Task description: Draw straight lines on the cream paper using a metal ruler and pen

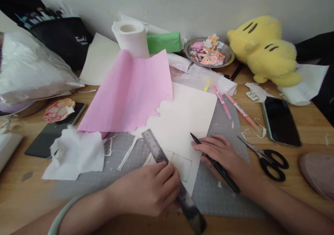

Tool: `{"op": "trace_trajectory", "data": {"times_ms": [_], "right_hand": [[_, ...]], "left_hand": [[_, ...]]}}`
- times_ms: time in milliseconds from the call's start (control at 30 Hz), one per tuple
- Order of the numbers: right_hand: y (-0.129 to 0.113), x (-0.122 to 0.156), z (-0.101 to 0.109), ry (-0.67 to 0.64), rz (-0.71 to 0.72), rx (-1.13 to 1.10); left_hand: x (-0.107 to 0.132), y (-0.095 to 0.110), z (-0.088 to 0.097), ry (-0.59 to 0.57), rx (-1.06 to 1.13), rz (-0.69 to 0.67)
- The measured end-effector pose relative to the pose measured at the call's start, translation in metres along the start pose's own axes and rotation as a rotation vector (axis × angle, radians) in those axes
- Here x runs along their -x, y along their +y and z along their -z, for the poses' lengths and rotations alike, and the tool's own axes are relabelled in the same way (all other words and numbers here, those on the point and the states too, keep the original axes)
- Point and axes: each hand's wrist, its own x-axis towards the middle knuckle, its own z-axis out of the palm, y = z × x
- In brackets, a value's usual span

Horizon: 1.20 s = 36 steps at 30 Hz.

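Observation:
My left hand point(156, 186) grips a metal ruler point(154, 145), which slants over the lower part of a white sheet of paper point(188, 116). Thin black lines on the sheet form boxes just right of the ruler. In my right hand point(221, 155) is a black pen point(221, 170), its uncovered tip pointing up and left above the paper. Beneath the sheet lies a grey cutting mat point(224, 200). A crinkled pink sheet point(135, 92) with a torn edge overlaps the white paper's upper left.
Black-handled scissors point(271, 162) and a phone point(281, 120) lie on the right. Pink and orange markers point(241, 110) rest above my right hand. Behind stand a paper roll point(132, 38), a metal bowl point(227, 57) of paper cutouts and yellow plush toys point(271, 57). White scrap paper point(78, 155) lies left.

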Motion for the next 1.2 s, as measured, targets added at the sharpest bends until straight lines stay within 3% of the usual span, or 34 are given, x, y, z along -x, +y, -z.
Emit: {"op": "trace_trajectory", "data": {"times_ms": [100, 233, 467, 733, 967, 1200], "right_hand": [[-0.001, 0.000, 0.001, 0.009, -0.045, -0.021], [-0.002, 0.000, -0.002, 0.003, -0.059, -0.014], [-0.004, 0.001, -0.005, 0.015, -0.109, 0.031], [-0.003, -0.005, 0.011, -0.064, -0.083, 0.105], [-0.008, -0.007, 0.017, -0.100, -0.124, 0.107], [-0.007, -0.004, 0.012, -0.093, -0.060, 0.083]], "left_hand": [[-0.004, 0.011, 0.000, -0.021, -0.060, -0.006], [-0.006, 0.023, 0.001, -0.056, -0.147, 0.092], [0.000, 0.034, 0.000, -0.015, -0.255, 0.069], [0.000, 0.028, -0.001, -0.010, -0.147, 0.194], [-0.001, 0.017, -0.001, -0.035, -0.116, 0.155], [-0.005, 0.007, 0.003, -0.120, -0.018, 0.168]]}}
